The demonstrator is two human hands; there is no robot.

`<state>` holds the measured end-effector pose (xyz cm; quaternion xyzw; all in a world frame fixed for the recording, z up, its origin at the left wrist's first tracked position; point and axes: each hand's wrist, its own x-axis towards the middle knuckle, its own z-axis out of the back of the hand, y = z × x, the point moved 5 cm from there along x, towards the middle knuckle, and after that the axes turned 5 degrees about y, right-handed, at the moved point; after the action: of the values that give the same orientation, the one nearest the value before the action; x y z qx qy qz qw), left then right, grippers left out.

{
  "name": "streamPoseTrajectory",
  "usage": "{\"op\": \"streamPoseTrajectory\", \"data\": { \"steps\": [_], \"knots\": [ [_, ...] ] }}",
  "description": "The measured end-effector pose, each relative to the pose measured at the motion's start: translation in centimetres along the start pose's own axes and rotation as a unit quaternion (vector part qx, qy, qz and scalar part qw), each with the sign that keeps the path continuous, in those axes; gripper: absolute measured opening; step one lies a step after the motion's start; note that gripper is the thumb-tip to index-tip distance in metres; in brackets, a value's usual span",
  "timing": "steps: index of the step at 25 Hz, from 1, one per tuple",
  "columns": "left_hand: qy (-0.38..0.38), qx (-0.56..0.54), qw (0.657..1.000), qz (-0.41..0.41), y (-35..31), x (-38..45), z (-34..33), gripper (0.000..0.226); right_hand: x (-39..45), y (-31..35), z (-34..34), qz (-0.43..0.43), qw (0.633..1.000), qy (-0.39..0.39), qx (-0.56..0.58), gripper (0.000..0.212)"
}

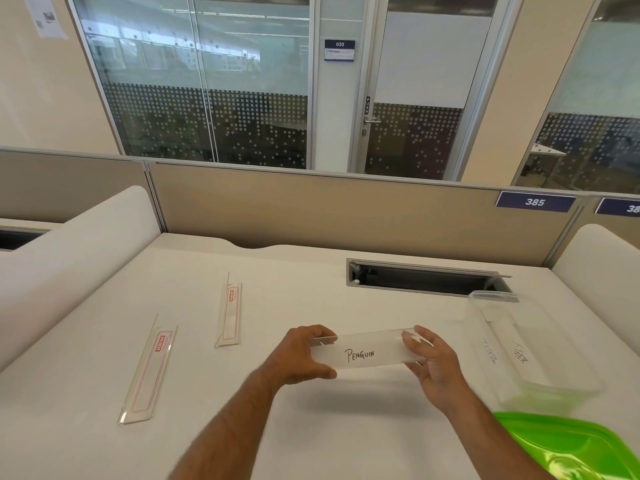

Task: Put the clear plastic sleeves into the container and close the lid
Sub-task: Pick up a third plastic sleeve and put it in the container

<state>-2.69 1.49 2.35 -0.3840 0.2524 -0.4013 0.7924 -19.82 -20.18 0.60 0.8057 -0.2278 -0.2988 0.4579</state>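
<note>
Sleeve marked "PENGUIN" (367,353) held above counter (311,427).
Left hand (304,355) and right hand (433,362) grip opposite ends; container (571,382) near right edge.

Green lid (568,445), red-printed clear sleeves (149,368), white table (311,282), dotted glass (207,126)

Left hand (304,355) and right hand (434,365) grip opposite ends of a clear sleeve marked "PENGUIN" (367,351) above the white desk (311,427), with two red-printed sleeves (149,372) (230,311) lying left, the open container (530,344) right, and its green lid (571,445) nearest.
</note>
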Motion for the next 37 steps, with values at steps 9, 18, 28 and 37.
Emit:
{"op": "streamPoseTrajectory", "data": {
  "steps": [9,18,28,37],
  "knots": [
    [0.016,0.026,1.0,-0.003,0.2,-0.1,0.0,0.063,0.0,1.4,-0.5,0.024,0.978,0.063,-0.195,0.055],
    [0.043,0.054,0.997,-0.029,-1.0,0.6,-1.3,0.063,-0.1,3.2,-5.6,0.033,0.557,0.244,-0.793,0.081],
    [-0.042,0.082,0.995,-0.033,-2.4,1.8,-2.9,0.087,0.5,3.7,-4.2,0.072,0.565,0.16,-0.806,0.078],
    [-0.019,0.268,0.961,0.06,1.2,4.4,-7.5,0.093,2.1,14.5,4.3,0.114,0.645,-0.158,-0.739,0.075]
  ]
}}
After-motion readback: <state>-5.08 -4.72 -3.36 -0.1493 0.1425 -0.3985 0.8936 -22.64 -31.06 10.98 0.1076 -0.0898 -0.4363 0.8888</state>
